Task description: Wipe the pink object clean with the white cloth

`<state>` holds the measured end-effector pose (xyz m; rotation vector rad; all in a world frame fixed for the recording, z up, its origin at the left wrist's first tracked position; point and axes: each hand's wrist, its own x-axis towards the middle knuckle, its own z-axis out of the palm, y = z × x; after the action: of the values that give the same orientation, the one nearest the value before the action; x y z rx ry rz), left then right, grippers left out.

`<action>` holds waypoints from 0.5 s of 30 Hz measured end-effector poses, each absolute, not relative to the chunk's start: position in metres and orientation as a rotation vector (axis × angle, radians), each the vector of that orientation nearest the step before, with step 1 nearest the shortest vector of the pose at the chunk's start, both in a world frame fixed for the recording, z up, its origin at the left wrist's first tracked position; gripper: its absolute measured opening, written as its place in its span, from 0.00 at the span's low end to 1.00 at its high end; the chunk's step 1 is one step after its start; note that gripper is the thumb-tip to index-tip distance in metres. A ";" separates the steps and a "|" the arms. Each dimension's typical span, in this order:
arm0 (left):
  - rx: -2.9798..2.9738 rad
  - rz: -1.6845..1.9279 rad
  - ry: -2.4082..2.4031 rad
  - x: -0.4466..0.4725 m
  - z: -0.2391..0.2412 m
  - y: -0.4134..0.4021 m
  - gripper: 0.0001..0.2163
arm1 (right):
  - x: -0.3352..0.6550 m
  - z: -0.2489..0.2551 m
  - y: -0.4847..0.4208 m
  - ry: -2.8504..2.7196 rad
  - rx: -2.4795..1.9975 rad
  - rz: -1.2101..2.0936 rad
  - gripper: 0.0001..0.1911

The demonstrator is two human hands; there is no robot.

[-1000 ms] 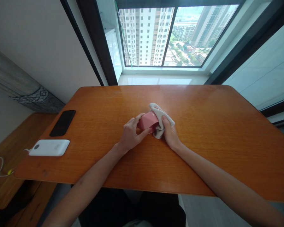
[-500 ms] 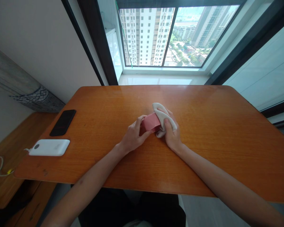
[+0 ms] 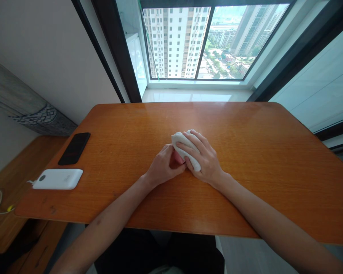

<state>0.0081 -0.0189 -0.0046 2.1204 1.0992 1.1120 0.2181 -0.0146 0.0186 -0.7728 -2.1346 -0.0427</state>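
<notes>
A small pink box-like object (image 3: 178,157) is gripped in my left hand (image 3: 162,166), thumb on the near side and fingers on the far side. Most of it is hidden under a white cloth (image 3: 185,145). My right hand (image 3: 205,158) holds that cloth, fingers spread over it and pressing it onto the top and right of the pink object. Both hands meet above the middle of the wooden table (image 3: 246,152).
On the table's left side lie a black phone (image 3: 74,148) and a white power bank (image 3: 58,179) with a cable (image 3: 0,199) running off left. A window (image 3: 214,43) stands behind the table's far edge. A grey curtain (image 3: 37,106) hangs at left.
My right hand has moved left and turned over the top of the pink object, so the cloth now covers most of it. My left hand keeps its grip.
</notes>
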 end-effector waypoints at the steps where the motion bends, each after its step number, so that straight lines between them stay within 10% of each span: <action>1: 2.102 1.134 1.099 0.008 -0.005 -0.019 0.18 | 0.217 0.019 -0.016 -2.152 -0.757 -0.051 0.30; 15: 1.970 1.075 1.155 0.003 -0.002 -0.018 0.16 | 0.209 0.018 -0.019 -2.098 -0.765 0.003 0.28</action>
<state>0.0028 -0.0176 -0.0019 1.9703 1.1551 1.0751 0.2093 -0.0190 0.0176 -0.7650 -2.0982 0.0028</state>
